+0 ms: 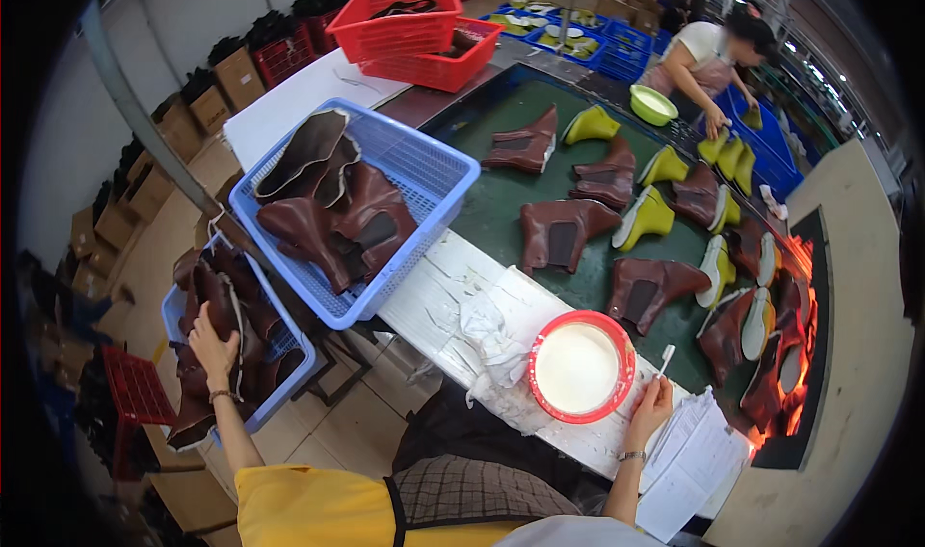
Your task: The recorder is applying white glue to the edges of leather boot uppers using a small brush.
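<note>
My left hand (216,352) reaches down into a lower blue basket (301,377), its fingers spread over brown leather boot uppers (262,330); no firm grip shows. In my right hand (653,410) is a small brush (667,356) with a white head, held upright with the fingers closed round its handle. Just left of that hand stands a red-rimmed bowl (544,393) of white, creamy liquid. A crumpled whitish cloth (493,333) lies beside the bowl. Past it, brown boot uppers (570,234) and yellow-green wedge soles (647,218) sit on a green conveyor belt (501,221).
A larger blue basket (445,212) of uppers stands at the table's left, near a metal post (154,138). Red crates (395,35) are stacked behind. Papers (686,460) lie right of my hand. A glowing heater opening (802,325) takes the belt's end. A co-worker (696,65) handles soles opposite.
</note>
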The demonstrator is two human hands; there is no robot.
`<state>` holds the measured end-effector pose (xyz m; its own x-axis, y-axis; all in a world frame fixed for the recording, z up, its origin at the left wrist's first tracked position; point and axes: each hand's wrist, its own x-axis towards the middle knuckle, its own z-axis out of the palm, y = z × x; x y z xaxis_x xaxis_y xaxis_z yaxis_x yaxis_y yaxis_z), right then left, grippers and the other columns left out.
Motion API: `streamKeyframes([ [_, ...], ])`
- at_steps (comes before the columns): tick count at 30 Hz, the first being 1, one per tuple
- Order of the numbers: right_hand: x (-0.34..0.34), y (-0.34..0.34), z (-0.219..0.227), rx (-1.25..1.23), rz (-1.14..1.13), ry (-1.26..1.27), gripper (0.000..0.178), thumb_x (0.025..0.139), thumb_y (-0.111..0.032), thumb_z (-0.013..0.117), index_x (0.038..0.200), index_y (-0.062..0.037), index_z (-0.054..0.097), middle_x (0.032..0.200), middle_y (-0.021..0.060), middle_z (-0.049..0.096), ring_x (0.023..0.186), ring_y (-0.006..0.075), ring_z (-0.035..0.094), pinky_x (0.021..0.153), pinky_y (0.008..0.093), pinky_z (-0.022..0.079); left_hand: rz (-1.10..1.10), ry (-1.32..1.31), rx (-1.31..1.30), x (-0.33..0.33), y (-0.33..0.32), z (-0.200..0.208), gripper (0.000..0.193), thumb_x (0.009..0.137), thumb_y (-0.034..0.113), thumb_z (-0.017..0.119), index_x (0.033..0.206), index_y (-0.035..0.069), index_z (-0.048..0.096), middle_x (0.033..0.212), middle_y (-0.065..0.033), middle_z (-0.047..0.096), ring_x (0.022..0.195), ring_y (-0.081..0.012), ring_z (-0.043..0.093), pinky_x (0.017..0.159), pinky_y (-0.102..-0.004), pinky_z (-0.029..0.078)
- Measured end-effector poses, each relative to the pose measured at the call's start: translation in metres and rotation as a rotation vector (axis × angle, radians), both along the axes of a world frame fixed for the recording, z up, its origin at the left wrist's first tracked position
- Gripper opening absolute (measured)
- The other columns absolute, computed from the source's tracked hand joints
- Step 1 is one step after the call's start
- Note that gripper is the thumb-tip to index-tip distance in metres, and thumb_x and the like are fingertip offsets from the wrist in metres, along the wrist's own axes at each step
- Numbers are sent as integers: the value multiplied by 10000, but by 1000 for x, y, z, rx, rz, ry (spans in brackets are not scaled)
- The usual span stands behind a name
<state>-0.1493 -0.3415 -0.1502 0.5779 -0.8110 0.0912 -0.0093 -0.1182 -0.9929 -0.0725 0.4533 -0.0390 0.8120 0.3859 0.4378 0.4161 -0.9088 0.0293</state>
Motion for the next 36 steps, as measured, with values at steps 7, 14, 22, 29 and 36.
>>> streamKeyframes([
  [7,-4,-5,-11,-180,-61,43,192,1042,-218,604,996,-41,663,693,-55,540,522,16,412,443,201,309,-237,-676,-456,36,-60,112,426,970,172,661,1319,-57,577,1208,-221,690,1092,-319,678,965,-378,511],
  [14,7,8,70,-513,172,82,170,953,-109,693,1083,-15,751,848,15,665,593,92,533,568,244,447,-509,-4,-1411,22,-233,128,467,876,90,767,1280,-16,559,1228,-106,647,1075,-169,618,958,-338,490],
  [22,-8,49,133,-1107,289,434,58,850,-155,742,879,-109,762,806,40,628,721,261,665,645,391,537,-1109,717,-1485,83,-407,95,432,868,-9,691,1288,-72,611,1133,-59,709,979,-109,644,866,-278,522],
  [29,-8,50,175,-576,359,322,128,821,-112,797,948,-92,795,851,28,666,767,182,624,665,312,469,-1053,1033,-1263,97,-449,104,290,831,60,763,1086,-64,704,916,-35,727,789,-86,642,694,-248,521],
  [36,25,58,188,-911,475,-74,166,779,-171,852,933,-147,797,880,-24,675,813,122,596,820,317,344,-1089,1243,-1199,94,-464,127,268,826,58,761,1063,-58,711,862,-33,723,715,-78,628,623,-242,502],
])
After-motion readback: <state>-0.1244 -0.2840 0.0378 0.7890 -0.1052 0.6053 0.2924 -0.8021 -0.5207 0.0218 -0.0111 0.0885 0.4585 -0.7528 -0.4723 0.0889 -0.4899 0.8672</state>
